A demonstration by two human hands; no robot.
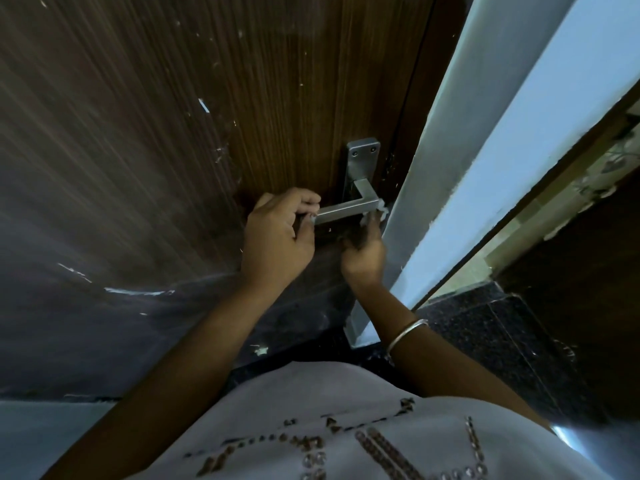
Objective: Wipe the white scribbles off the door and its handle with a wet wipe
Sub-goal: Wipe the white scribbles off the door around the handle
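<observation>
Your left hand grips the handle end at mid-frame: brace it. Your right hand pinches the wet wipe at the corner; rub each face firmly.

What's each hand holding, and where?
The left hand pinches the door handle by its free end; right hand grips the bunched wet wipe against the handle's corner.

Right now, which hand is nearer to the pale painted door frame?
Right. The right hand holds a white wet wipe at the bend of the silver metal lever handle, just beside the frame; the left hand pinches the handle's free end, farther along the brown wooden door.
</observation>
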